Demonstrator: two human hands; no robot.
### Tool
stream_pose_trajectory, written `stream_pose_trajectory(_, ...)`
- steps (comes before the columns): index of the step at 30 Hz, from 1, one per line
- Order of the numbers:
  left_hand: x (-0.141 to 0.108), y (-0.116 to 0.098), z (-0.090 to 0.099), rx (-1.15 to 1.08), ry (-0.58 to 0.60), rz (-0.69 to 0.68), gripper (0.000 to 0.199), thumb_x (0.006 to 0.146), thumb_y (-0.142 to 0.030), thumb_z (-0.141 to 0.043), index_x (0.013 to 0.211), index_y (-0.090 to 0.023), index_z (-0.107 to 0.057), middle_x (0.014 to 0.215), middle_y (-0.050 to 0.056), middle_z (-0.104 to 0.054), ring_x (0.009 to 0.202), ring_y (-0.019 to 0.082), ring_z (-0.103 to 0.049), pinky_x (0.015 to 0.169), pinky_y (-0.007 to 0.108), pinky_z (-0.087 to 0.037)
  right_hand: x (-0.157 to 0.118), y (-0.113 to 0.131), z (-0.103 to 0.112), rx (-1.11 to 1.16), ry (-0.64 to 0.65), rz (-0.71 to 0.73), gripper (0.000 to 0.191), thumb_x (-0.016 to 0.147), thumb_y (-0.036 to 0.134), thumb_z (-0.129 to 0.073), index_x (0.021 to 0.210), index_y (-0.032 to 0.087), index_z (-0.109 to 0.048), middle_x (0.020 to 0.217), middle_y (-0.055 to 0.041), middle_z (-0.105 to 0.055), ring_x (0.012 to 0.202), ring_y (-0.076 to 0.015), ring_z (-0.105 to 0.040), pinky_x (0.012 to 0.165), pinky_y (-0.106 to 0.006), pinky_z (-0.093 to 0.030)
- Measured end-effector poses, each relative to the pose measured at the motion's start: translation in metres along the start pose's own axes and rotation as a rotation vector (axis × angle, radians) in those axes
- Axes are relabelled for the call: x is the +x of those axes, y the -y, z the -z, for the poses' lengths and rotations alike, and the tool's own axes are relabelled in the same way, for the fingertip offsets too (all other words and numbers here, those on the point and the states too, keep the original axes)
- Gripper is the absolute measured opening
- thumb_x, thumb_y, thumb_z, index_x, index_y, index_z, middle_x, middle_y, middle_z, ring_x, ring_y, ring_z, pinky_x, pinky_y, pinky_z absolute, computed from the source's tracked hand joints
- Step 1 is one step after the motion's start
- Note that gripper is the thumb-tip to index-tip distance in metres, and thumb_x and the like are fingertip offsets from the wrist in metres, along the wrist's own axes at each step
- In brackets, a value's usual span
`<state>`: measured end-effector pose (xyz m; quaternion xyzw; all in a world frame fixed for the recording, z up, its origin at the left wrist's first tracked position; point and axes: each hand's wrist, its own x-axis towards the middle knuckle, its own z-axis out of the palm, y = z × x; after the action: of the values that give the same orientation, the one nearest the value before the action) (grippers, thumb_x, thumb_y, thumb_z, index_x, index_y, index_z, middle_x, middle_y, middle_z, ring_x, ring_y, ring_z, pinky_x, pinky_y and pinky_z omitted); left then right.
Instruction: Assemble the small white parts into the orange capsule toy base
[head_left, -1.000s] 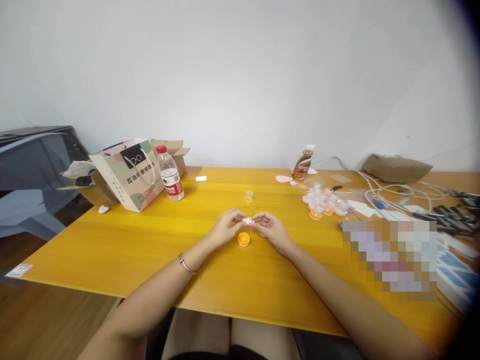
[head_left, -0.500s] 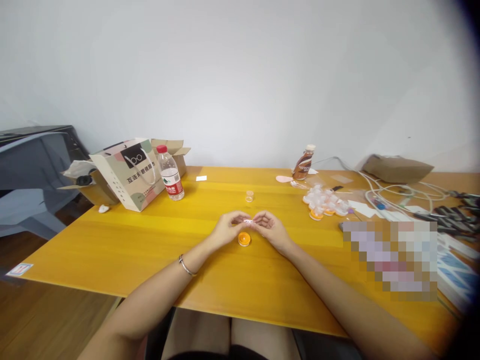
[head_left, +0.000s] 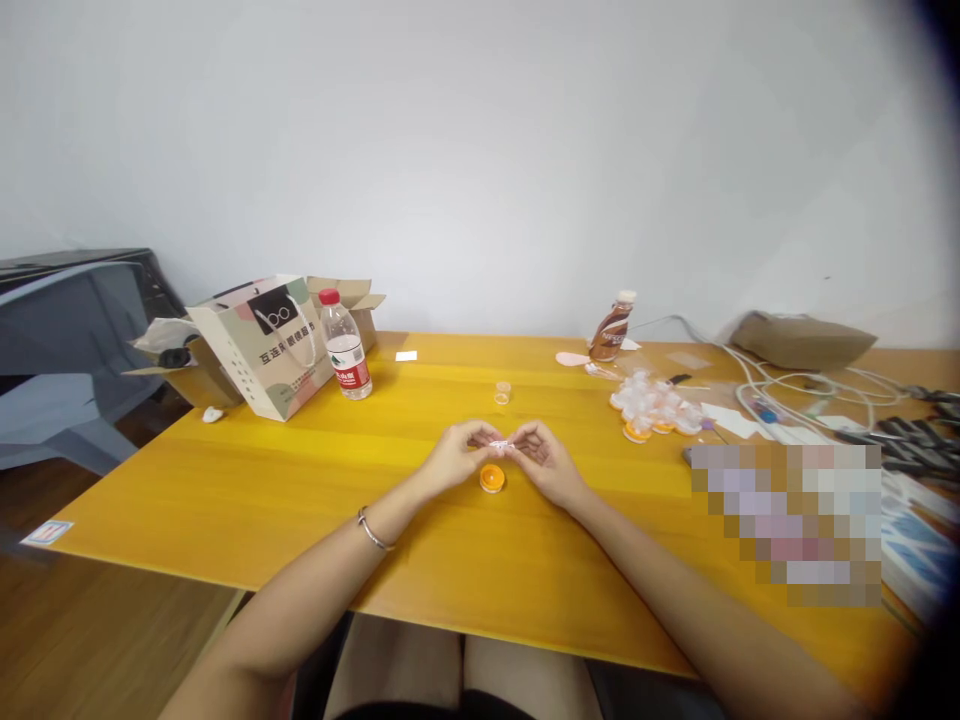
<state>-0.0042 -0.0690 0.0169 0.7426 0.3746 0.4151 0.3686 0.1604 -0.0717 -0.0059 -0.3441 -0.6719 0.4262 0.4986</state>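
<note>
Between my fingertips is a small whitish strip (head_left: 502,446), too small to make out exactly. My left hand (head_left: 454,458) pinches its left end, and my right hand (head_left: 547,466) pinches the right end. Just below the fingers, a small round orange piece (head_left: 492,479) with a pale rim lies on the table, touched by neither hand. Farther back stands a small clear round container (head_left: 502,392).
At right lies a heap of small clear and orange containers (head_left: 651,402), with a brown drink bottle (head_left: 611,328) behind. Cables (head_left: 750,385) and papers crowd the far right. A water bottle (head_left: 347,350), paper bag (head_left: 270,345) and cardboard box (head_left: 360,300) stand at left.
The strip between my fingers has turned slightly and its dark marks show less. Both hands stay nearly in place; the whole view has shifted a little.
</note>
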Motion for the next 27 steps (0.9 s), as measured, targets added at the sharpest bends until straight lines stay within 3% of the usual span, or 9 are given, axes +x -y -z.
stream_pose_trajectory(5, -0.002, -0.002, 0.003, 0.085, -0.018, -0.088, 0.022, 0.074, -0.029, -0.055, 0.086, -0.011, -0.06, 0.079, 0.006, -0.063, 0.073, 0.012, -0.059, 0.069, 0.023, -0.047, 0.002, 0.004, 0.001, 0.106, 0.008, -0.069, 0.021, 0.068, 0.027, -0.061, 0.083, 0.022, -0.048, 0.079, -0.0001, -0.058, 0.078, -0.012, -0.056, 0.077, -0.028, -0.044)
stream_pose_trajectory(12, -0.004, 0.004, 0.008, 0.507, 0.02, -0.466, 0.024, 0.082, -0.027, -0.043, 0.098, -0.016, -0.057, 0.093, 0.008, -0.061, 0.084, 0.014, -0.057, 0.075, 0.024, -0.046, 0.002, 0.008, 0.002, 0.181, -0.003, -0.147, 0.025, 0.067, 0.026, -0.061, 0.088, 0.022, -0.05, 0.076, 0.0004, -0.063, 0.074, -0.0123, -0.06, 0.076, -0.029, -0.045)
stream_pose_trajectory(18, -0.006, 0.003, 0.01, 0.687, 0.105, -0.436, 0.028, 0.085, -0.028, -0.035, 0.104, -0.018, -0.053, 0.095, 0.008, -0.06, 0.089, 0.015, -0.056, 0.079, 0.026, -0.045, 0.002, 0.008, 0.002, 0.158, -0.027, -0.155, 0.025, 0.065, 0.028, -0.062, 0.086, 0.022, -0.05, 0.076, 0.0001, -0.064, 0.072, -0.0137, -0.061, 0.069, -0.029, -0.046)
stream_pose_trajectory(27, -0.006, 0.001, 0.011, 0.774, 0.179, -0.468, 0.027, 0.085, -0.026, -0.036, 0.106, -0.018, -0.051, 0.097, 0.009, -0.058, 0.091, 0.017, -0.055, 0.082, 0.031, -0.043, 0.003, 0.004, 0.003, 0.153, 0.013, -0.135, 0.024, 0.066, 0.025, -0.062, 0.086, 0.022, -0.05, 0.073, 0.0018, -0.063, 0.071, -0.0116, -0.059, 0.072, -0.028, -0.045)
